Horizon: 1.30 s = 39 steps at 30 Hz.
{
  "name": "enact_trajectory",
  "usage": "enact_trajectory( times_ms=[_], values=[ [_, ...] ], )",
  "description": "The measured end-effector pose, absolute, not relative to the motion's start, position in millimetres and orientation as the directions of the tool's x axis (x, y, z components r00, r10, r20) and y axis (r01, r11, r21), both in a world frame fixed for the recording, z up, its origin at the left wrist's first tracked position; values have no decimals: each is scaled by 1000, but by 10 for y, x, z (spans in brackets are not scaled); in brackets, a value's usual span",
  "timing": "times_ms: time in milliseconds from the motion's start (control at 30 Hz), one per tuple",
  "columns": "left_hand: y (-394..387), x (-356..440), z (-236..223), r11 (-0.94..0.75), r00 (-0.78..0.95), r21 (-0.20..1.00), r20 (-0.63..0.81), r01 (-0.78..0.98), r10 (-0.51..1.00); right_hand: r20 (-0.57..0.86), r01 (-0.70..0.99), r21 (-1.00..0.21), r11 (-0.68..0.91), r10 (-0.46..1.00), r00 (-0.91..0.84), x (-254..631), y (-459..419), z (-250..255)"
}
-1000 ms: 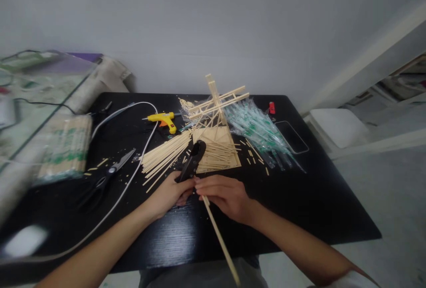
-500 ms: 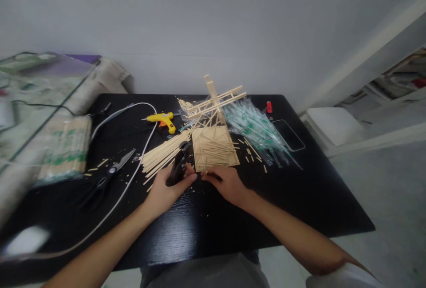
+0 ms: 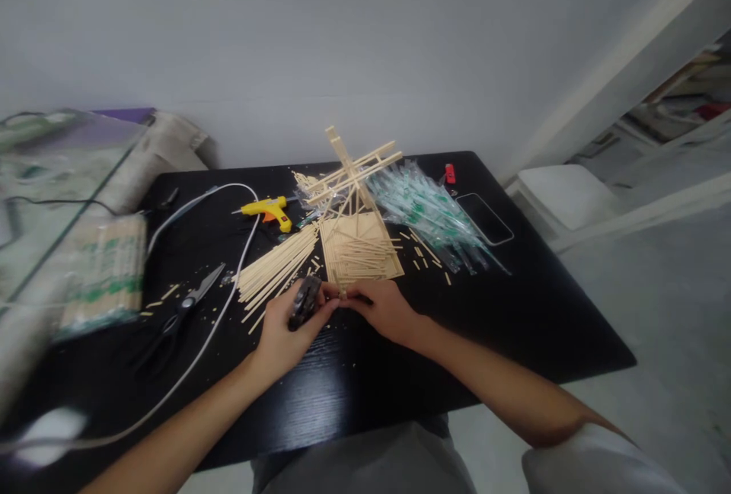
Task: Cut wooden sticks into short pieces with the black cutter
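Observation:
My left hand [image 3: 282,338] is closed around a dark hand tool [image 3: 305,302] whose exact kind I cannot make out. Its thumb and fingertips reach the fingertips of my right hand [image 3: 391,313]. Small pale wooden stick pieces [image 3: 343,292] are pinched in the right fingers, where the two hands meet. Just beyond the hands, loose short sticks [image 3: 362,254] lie across a square wooden base [image 3: 393,256]. A wooden stick frame with crossed arms [image 3: 349,167] rises behind them. To the left spreads a fan of long thin sticks [image 3: 277,266].
A yellow glue gun [image 3: 268,210], black scissors [image 3: 186,310] and a white cable [image 3: 214,326] lie on the black table [image 3: 502,326] at left, near a packet of sticks [image 3: 106,273]. Plastic wrappers [image 3: 431,212], a phone-like slab [image 3: 485,218] and a red item [image 3: 450,173] are right.
My hands have come together, fingertips now meeting. The dark tool has tilted in my left hand. The whole view has shifted slightly.

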<state>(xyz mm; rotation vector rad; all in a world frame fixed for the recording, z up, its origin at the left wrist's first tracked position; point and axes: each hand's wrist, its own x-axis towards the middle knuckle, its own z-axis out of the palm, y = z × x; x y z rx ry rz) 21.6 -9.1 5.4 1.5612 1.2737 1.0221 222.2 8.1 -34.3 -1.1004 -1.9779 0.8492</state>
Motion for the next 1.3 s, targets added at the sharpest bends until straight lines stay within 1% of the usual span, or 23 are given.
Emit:
enact_trajectory(
  times_ms=[167, 300, 533, 633, 833, 1000, 1067, 1133, 1200, 1300],
  values=[
    [-61, 237, 63, -130, 170, 950, 83, 285, 982, 231, 395, -828, 397, 885, -405, 2211, 95, -320],
    [-60, 240, 50, -171, 176, 924, 116, 341, 978, 195, 360, -862, 358, 888, -416, 2203, 105, -304],
    [-24, 255, 33, -132, 144, 934, 88, 332, 986, 132, 332, -904, 269, 915, -382, 2204, 113, -302],
    [-4, 259, 58, -118, 127, 934, 79, 336, 989, 133, 320, -909, 267, 913, -386, 2211, 114, -290],
    [11, 288, 100, -75, 160, 954, 29, 289, 987, 148, 310, -909, 280, 910, -388, 2215, 112, -300],
    [21, 215, 190, -69, 170, 938, 11, 339, 985, 178, 335, -884, 325, 898, -403, 2216, 120, -310],
    [11, 98, 239, -96, 177, 909, 25, 406, 984, 206, 356, -860, 365, 887, -413, 2217, 127, -309],
    [-10, -61, 276, -145, 181, 832, 55, 535, 982, 233, 362, -844, 397, 877, -419, 2217, 135, -311],
    [-40, -231, 295, -179, 183, 700, 71, 691, 981, 250, 365, -834, 413, 874, -417, 2214, 141, -317],
    [-99, -435, 289, -207, 225, 485, 22, 850, 974, 261, 377, -824, 422, 875, -408, 2208, 145, -331]
  ],
)
